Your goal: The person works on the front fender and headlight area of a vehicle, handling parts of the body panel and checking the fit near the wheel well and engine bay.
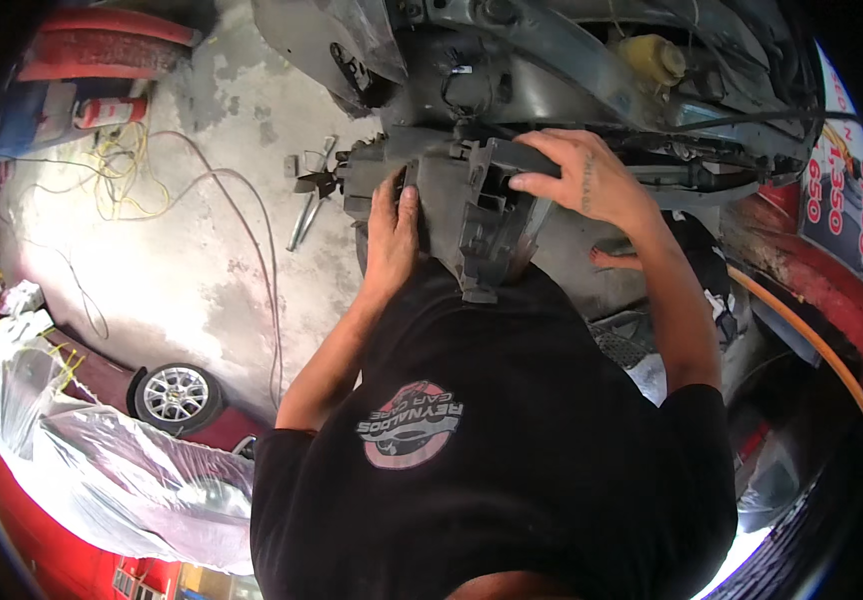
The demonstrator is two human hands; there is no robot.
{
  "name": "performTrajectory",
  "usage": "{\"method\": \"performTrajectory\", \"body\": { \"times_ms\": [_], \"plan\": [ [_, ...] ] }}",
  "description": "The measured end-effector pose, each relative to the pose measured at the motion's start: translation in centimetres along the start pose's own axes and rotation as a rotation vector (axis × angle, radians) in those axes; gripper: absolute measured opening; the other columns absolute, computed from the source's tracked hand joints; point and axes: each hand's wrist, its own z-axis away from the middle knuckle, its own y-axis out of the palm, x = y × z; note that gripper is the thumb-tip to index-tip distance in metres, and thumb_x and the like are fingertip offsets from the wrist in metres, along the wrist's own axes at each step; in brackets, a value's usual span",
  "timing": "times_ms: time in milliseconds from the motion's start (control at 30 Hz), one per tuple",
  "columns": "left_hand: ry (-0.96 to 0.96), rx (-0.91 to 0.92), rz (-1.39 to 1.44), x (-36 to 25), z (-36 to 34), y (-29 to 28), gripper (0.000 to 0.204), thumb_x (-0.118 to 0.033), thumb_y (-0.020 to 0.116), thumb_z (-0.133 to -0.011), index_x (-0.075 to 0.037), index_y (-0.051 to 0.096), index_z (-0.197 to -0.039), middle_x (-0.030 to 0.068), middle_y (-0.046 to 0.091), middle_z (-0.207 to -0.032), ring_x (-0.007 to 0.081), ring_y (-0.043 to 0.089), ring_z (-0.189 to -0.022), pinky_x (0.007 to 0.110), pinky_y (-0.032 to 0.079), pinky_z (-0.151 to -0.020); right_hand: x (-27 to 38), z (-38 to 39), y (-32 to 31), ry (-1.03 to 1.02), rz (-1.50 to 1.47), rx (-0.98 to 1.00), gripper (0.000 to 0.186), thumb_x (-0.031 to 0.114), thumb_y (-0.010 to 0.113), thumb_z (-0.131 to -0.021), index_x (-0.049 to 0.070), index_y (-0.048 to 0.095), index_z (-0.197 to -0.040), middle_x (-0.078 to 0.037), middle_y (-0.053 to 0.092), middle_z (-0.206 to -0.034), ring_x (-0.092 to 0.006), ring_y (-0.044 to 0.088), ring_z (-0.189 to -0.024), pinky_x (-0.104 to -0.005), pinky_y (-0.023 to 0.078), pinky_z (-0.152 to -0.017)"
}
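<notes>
Silver-spoked wheel [177,394] beside clear plastic sheeting [102,470]; tangled yellow cord [117,168] below a red canister [112,112]

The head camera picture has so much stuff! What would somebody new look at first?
Probably the big dark plastic part at upper centre, with the left hand and the right hand on it, just beyond the black shirt. Then maybe the silver-spoked wheel beside the shiny clear plastic sheet at lower left.

Head-worn, the one fisheye view looks steeply down past the black shirt [532,440], lower centre, with left hand [392,240] and right hand [587,178] near, upper centre.
</notes>
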Motion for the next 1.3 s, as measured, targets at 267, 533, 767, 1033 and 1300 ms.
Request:
{"method": "performTrajectory", "body": {
  "times_ms": [267, 533, 767, 1033, 1300],
  "plan": [
    [-0.113, -0.063, 0.372, 2.1, 1.2, -1.3, 0.048, -0.022, 0.057, -0.100, 0.001, 0.045, -0.140, 0.0141, 0.053, -0.136, 0.0218, 0.052, -0.122, 0.032, 0.042, -0.103, 2.7, -1.5, 4.9, -0.286, 0.090, -0.137, 0.038, 0.033, 0.075, -0.082, 0.000, 0.057, -0.084, -0.014, 0.062, -0.076, -0.0348, 0.064, -0.073, -0.0436, 0.050, -0.064],
    [-0.223, -0.102, 0.550, 3.4, 5.9, -4.5, 0.044, -0.018, 0.054, -0.101, -0.001, 0.045, -0.141, 0.0135, 0.056, -0.132, 0.0193, 0.054, -0.120, 0.029, 0.043, -0.101, 8.6, -0.4, 9.1, -0.373, 0.213, -0.131, 0.038, 0.036, 0.072, -0.084, 0.001, 0.064, -0.096, -0.015, 0.067, -0.081, -0.0341, 0.068, -0.078, -0.0443, 0.053, -0.072],
    [-0.324, 0.025, 0.471, 6.1, 3.6, -9.8, 0.048, -0.020, 0.058, -0.098, 0.000, 0.046, -0.141, 0.0146, 0.057, -0.133, 0.0192, 0.054, -0.119, 0.029, 0.041, -0.101, 10.2, -1.0, 13.5, -0.129, 0.022, -0.170, 0.033, 0.028, 0.074, -0.084, 0.000, 0.057, -0.086, -0.015, 0.063, -0.081, -0.0366, 0.065, -0.078, -0.0448, 0.051, -0.068],
    [-0.350, 0.352, 0.399, 15.3, -4.6, -18.0, 0.045, -0.026, 0.061, -0.097, 0.000, 0.055, -0.134, 0.0101, 0.063, -0.123, 0.0189, 0.059, -0.108, 0.032, 0.049, -0.090, 12.4, -0.1, 22.6, 0.414, -0.161, -0.205, 0.035, 0.028, 0.070, -0.087, -0.003, 0.061, -0.101, -0.022, 0.066, -0.092, -0.0415, 0.063, -0.081, -0.0458, 0.050, -0.073],
    [-0.509, 0.184, 0.054, 24.5, -6.8, -29.7, 0.046, -0.025, 0.054, -0.098, 0.002, 0.051, -0.135, 0.0163, 0.068, -0.113, 0.0240, 0.066, -0.093, 0.035, 0.054, -0.076, 6.8, 4.6, 32.3, 0.875, -0.249, -0.568, 0.058, 0.039, 0.068, -0.086, -0.009, 0.060, -0.117, -0.030, 0.066, -0.103, -0.0444, 0.063, -0.103, -0.0447, 0.049, -0.089]
  ]
}}
